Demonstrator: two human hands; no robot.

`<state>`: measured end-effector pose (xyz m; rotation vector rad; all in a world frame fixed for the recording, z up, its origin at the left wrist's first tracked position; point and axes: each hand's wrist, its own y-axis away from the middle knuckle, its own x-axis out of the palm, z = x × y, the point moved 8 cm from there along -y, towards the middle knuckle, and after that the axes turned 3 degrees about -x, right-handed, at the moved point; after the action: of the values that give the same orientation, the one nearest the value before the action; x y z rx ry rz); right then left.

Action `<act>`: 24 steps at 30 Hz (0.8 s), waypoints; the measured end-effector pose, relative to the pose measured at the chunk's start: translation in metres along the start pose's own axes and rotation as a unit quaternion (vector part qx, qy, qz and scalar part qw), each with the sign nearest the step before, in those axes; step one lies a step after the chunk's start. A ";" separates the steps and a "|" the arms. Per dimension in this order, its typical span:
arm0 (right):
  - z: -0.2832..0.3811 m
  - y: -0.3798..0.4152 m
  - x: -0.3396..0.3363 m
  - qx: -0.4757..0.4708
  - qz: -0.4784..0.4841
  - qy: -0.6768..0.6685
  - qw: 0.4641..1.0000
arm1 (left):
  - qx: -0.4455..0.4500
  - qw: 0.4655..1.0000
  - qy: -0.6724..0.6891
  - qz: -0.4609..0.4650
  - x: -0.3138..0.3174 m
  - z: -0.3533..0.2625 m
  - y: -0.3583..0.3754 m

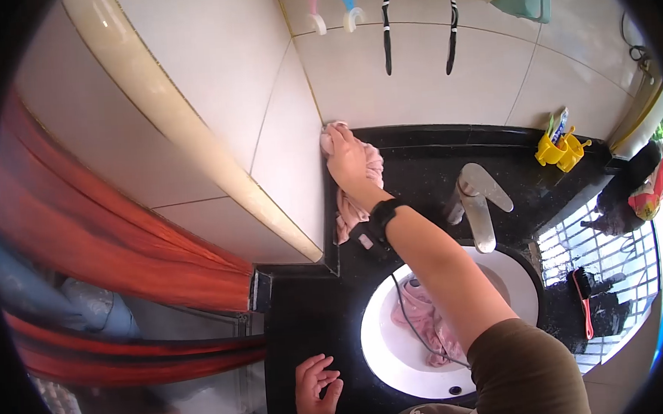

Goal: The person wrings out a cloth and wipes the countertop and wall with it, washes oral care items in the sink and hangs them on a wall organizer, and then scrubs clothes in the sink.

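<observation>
My right hand (345,157) is closed on a pink cloth (373,163), pressing it into the back left corner of the black counter where it meets the tiled wall. Part of the cloth hangs down below the wrist, which wears a black band. My left hand (316,391) hovers near the counter's front, holding nothing, its fingers loosely curled and apart. Beneath my right arm is the white sink (377,358), with another pink cloth (427,318) lying crumpled in it. A thin dark cord runs across that cloth.
A metal faucet (480,203) stands behind the sink. A yellow holder (563,150) sits at the back right, and a red-handled brush (584,302) lies on the right. Toothbrushes (387,32) hang on the wall. An orange-red curtain (122,218) hangs at left.
</observation>
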<state>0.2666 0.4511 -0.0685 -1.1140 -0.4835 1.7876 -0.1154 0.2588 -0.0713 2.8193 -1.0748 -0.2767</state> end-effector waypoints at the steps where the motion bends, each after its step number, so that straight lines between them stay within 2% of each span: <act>1: -0.007 -0.007 -0.010 0.004 -0.001 0.006 1.000 | -0.001 1.000 -0.005 0.004 0.003 -0.001 0.001; 2: -0.040 -0.014 -0.009 0.168 0.052 -0.140 0.975 | -0.001 1.000 -0.012 0.011 0.005 -0.003 0.002; 3: -0.063 -0.012 -0.006 0.318 0.095 -0.279 0.901 | 0.003 1.000 -0.010 0.022 0.007 -0.007 0.001; 4: -0.065 -0.020 -0.017 0.318 0.086 -0.270 0.905 | -0.001 1.000 -0.014 0.015 0.005 -0.009 0.000; 5: -0.081 -0.017 -0.047 0.377 -0.178 -0.385 0.824 | -0.006 1.000 -0.015 0.008 0.005 -0.010 -0.001; 6: -0.094 0.005 -0.074 0.395 -0.427 -0.467 0.666 | -0.004 1.000 -0.012 0.022 0.007 -0.012 -0.001; 7: -0.094 0.012 -0.103 0.470 -0.433 -0.321 0.699 | 0.003 1.000 -0.008 0.023 0.007 -0.013 -0.003; 8: -0.100 0.012 -0.112 0.465 -0.442 -0.317 0.698 | 0.009 1.000 -0.004 0.022 0.006 -0.015 -0.005; 10: -0.111 0.016 -0.123 0.476 -0.403 -0.062 0.779 | 0.020 0.999 -0.013 0.027 0.006 -0.018 -0.007; 11: -0.116 0.022 -0.099 0.410 -0.343 0.061 0.843 | 0.017 1.000 -0.010 0.024 0.006 -0.018 -0.007; 12: -0.112 0.034 -0.086 0.411 -0.341 0.061 0.843 | 0.013 1.000 -0.004 0.020 0.006 -0.016 -0.006; 14: -0.087 0.030 -0.054 0.285 -0.207 0.098 0.931 | 0.000 1.000 0.005 0.014 0.007 -0.010 -0.003; 16: -0.040 0.024 -0.053 0.292 0.037 0.067 0.953 | -0.012 1.000 0.017 0.015 0.011 -0.004 0.002; 18: -0.025 0.016 -0.034 0.326 0.145 -0.114 0.927 | -0.013 0.999 -0.012 0.028 0.015 -0.004 0.001; 20: -0.030 0.009 -0.037 0.443 -0.046 -0.257 0.857 | -0.018 0.999 -0.012 0.042 0.021 -0.012 -0.002; 21: -0.037 0.003 -0.035 0.498 -0.085 -0.350 0.789 | -0.023 0.998 -0.012 0.052 0.025 -0.017 -0.003; 23: -0.055 -0.017 -0.039 0.561 -0.095 -0.429 0.702 | -0.010 0.998 -0.006 0.065 0.031 -0.028 -0.006; 24: -0.057 -0.029 -0.062 0.569 -0.071 -0.405 0.712 | 0.004 0.997 0.001 0.071 0.033 -0.033 -0.008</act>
<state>0.3386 0.4037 -0.0469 0.5958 0.1207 1.8411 -0.0791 0.2435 -0.0444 2.7324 -1.2713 -0.2571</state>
